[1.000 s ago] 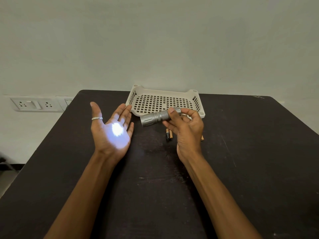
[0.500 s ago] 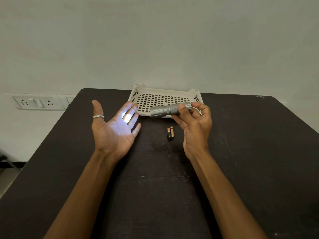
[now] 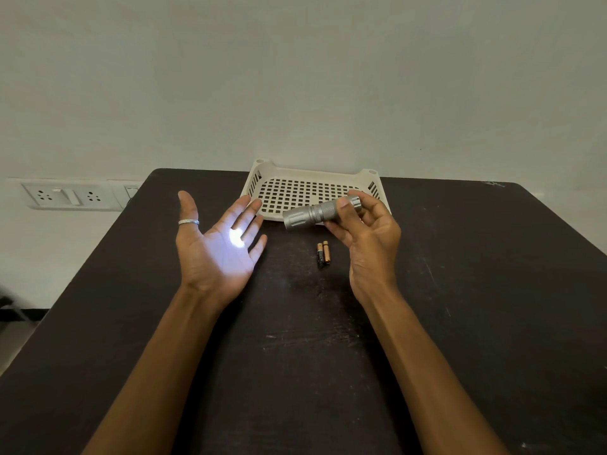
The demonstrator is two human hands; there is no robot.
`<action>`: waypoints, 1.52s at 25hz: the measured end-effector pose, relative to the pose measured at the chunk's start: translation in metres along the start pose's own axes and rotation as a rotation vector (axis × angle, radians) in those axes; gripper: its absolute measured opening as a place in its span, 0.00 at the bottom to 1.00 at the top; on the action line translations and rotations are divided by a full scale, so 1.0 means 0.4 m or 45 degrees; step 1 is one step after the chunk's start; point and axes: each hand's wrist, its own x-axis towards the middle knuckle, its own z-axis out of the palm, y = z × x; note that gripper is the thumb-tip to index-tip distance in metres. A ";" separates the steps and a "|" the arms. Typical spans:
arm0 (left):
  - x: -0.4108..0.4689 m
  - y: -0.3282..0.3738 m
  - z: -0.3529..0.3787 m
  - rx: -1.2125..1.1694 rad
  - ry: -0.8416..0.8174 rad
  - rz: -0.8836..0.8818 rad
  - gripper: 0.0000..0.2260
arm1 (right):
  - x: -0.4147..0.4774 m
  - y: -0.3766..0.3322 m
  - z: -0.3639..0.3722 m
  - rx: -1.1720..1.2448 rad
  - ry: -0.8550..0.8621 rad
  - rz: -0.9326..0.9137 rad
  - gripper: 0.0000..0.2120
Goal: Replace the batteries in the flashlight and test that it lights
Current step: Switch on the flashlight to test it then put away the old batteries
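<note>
One flashlight (image 3: 312,214) is pinched between the thumb and fingers of the right hand (image 3: 368,239), held above the table (image 3: 476,290) in front of one basket (image 3: 262,178), its head aimed left. The left hand (image 3: 216,249) is spread flat, palm up, a bright light spot on it and one ring (image 3: 188,222) on its thumb. Two batteries (image 3: 323,253) lie side by side, touching, on the table between the hands
</note>
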 end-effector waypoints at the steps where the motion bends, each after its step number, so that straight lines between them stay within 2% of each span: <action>1: -0.001 -0.001 -0.001 0.035 -0.008 0.006 0.45 | -0.001 -0.001 0.001 -0.013 0.026 -0.040 0.13; 3: -0.003 -0.003 -0.003 0.083 -0.003 0.015 0.45 | -0.003 0.000 0.001 -0.091 0.072 -0.146 0.13; 5: -0.004 -0.004 -0.005 0.084 0.011 0.016 0.44 | -0.003 0.008 0.001 -0.317 0.114 -0.301 0.15; 9: -0.004 -0.003 -0.002 0.085 0.010 0.024 0.44 | -0.008 0.039 0.002 -0.828 0.141 -0.774 0.15; 13: -0.006 -0.005 -0.001 0.090 0.012 0.021 0.44 | -0.009 0.041 0.000 -0.953 0.150 -0.967 0.14; 18: -0.005 -0.005 0.001 0.084 0.004 0.024 0.44 | -0.006 0.035 -0.004 -0.985 0.150 -0.953 0.14; 22: -0.005 -0.005 0.001 0.082 0.004 0.020 0.44 | -0.010 0.029 -0.001 -0.889 0.110 -0.911 0.14; 30: -0.005 -0.005 -0.001 0.079 0.020 0.016 0.44 | -0.018 0.001 0.013 -0.573 0.065 -0.585 0.22; 38: -0.002 -0.005 0.002 0.072 0.038 -0.008 0.43 | -0.023 0.001 0.014 -0.640 0.050 -0.571 0.19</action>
